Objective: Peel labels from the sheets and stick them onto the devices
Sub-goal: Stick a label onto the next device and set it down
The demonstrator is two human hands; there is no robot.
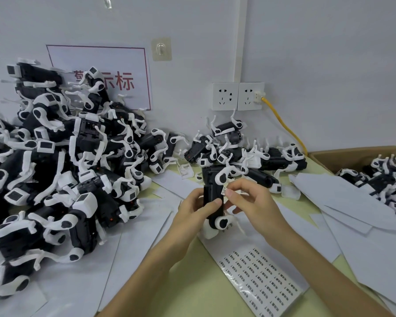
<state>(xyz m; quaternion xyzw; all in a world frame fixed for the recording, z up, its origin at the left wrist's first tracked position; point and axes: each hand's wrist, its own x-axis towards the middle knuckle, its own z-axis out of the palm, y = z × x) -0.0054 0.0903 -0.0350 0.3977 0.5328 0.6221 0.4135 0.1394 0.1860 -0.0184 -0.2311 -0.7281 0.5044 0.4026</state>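
Left hand [196, 208] grips device [212, 192]; right hand [249, 200] pinches label [224, 191] at its top.

White wall [318, 42], 2 sockets [238, 96], green table [192, 282].

I'm seeing black-and-white devices [87, 133] everywhere on a pale green table [199, 294]. The label sheet [261, 277] is white with rows of tiny black print, plus a yellow cable [281, 121] and red-bordered sign [124, 62].

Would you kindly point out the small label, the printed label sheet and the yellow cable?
small label [224, 191]: head view, its printed face.
printed label sheet [261, 279]: head view, middle of its rows.
yellow cable [282, 125]: head view, mid-run along the wall.
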